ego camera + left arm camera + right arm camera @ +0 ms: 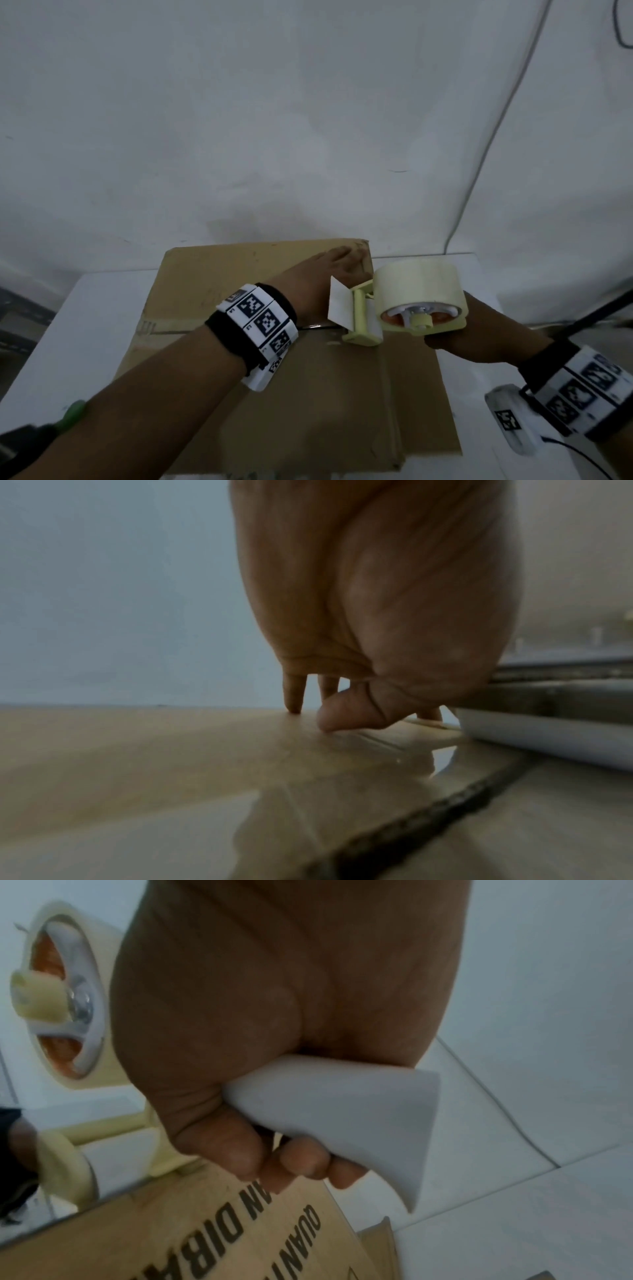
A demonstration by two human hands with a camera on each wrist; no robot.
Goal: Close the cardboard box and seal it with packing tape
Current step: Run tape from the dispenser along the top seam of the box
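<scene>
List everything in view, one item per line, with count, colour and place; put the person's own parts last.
cardboard box: one, brown, flaps closed, on the table.
tape dispenser: one, pale yellow with white handle, at the box's right edge over the seam.
tape roll: one, cream, mounted on the dispenser.
table: one, white, under the box.
cable: one, pale, down the wall.
left hand: fingers pressing the box top, far right corner.
right hand: gripping the dispenser handle.

I see my left hand [337, 274] blocking the far right of the cardboard box [212, 287], tape dispenser [404, 305] crowding the right edge, left half open, wall close behind
</scene>
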